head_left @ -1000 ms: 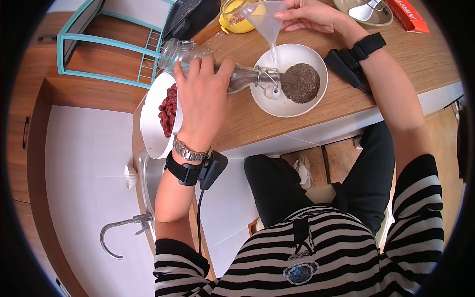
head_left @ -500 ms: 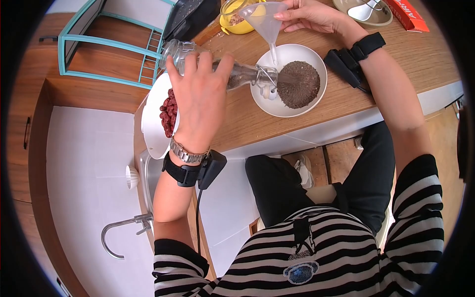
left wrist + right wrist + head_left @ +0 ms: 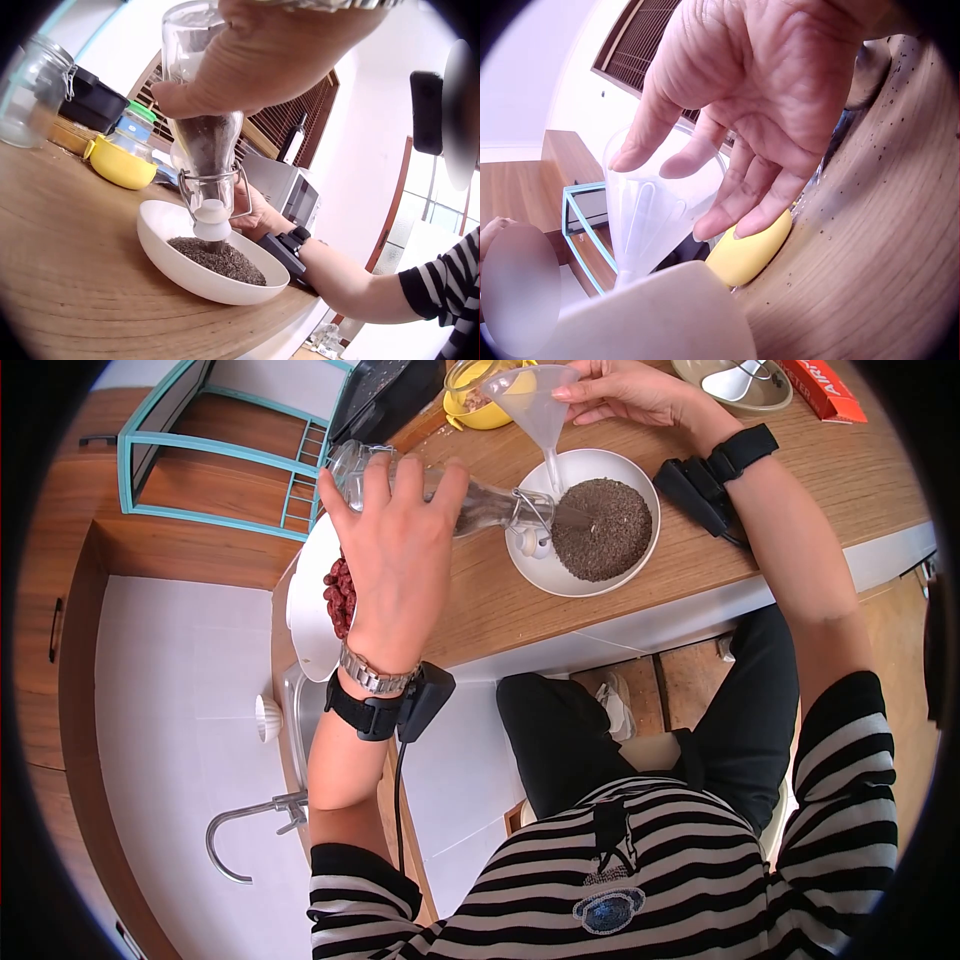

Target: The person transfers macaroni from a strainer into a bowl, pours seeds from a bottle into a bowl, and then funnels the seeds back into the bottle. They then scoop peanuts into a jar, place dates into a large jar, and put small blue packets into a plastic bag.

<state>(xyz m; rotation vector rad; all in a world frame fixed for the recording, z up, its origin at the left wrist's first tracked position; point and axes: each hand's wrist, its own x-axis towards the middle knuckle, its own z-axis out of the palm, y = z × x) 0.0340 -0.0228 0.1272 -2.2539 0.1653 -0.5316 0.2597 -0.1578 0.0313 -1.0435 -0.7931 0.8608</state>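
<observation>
My left hand (image 3: 400, 550) grips a clear glass swing-top bottle (image 3: 485, 508), tipped with its mouth over a white bowl (image 3: 545, 577). Dark brown seed-like grains (image 3: 605, 530) run from the neck and lie heaped in the bowl. In the left wrist view the white stopper (image 3: 212, 220) hangs by its wire just above the heap. Between thumb and fingers, my right hand (image 3: 635, 395) pinches the rim of a translucent plastic funnel (image 3: 538, 410). The funnel's spout points down at the bowl's far edge.
A white bowl (image 3: 308, 615) of dark red dried fruit (image 3: 340, 598) sits under my left wrist. Behind stand a yellow container (image 3: 490, 412) and a lidded glass jar (image 3: 34, 94). At the back right are a bowl with a white spoon (image 3: 738, 382) and a red packet (image 3: 825, 390).
The heap of grains in the bowl has grown, and fewer show inside the bottle. My left hand and the bottle have shifted slightly left. The right hand and funnel barely move.
</observation>
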